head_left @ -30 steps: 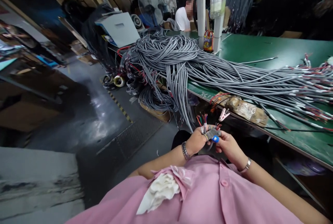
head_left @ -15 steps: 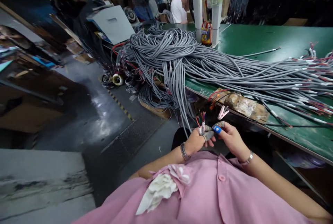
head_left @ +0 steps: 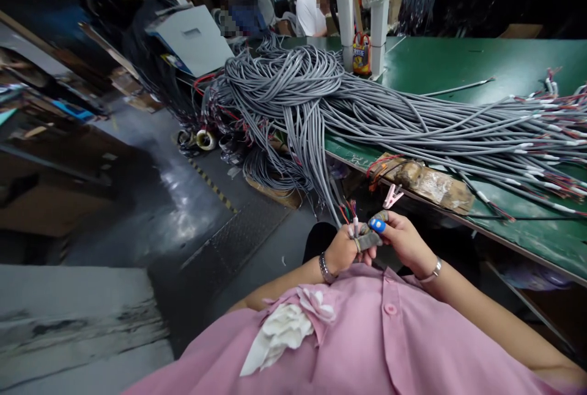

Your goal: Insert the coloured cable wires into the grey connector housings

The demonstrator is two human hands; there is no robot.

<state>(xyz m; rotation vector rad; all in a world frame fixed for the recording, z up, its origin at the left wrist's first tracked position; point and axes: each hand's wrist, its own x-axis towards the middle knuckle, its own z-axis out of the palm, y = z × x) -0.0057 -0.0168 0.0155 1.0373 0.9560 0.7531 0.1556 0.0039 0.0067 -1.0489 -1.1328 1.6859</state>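
Grey cable ends (head_left: 356, 224) with white sleeves and fanned coloured wires stick up from my left hand (head_left: 343, 249), whose fingers are closed around them. Grey wraps cover its thumb and a finger. Close against it, my right hand (head_left: 403, 239) is pinched at the fingertips, with a blue wrap on the thumb and a grey-brown one on the index finger. What lies between those fingertips is too small to make out. Beyond the hands, a pink clothes peg (head_left: 393, 197) sits at the bench edge. A thick bundle of grey cables (head_left: 305, 126) hangs down towards my left hand.
Many grey cables (head_left: 413, 110) lie along the green bench (head_left: 486, 65), their bared ends at the right. A taped wooden block (head_left: 428, 182) rests on the near edge. A white post (head_left: 345, 13) rises from the bench, and a person (head_left: 310, 11) sits behind.
The right hand has shifted slightly left, closer to the left hand. The left thumb has swung over towards the right fingertips. The view has moved a little.
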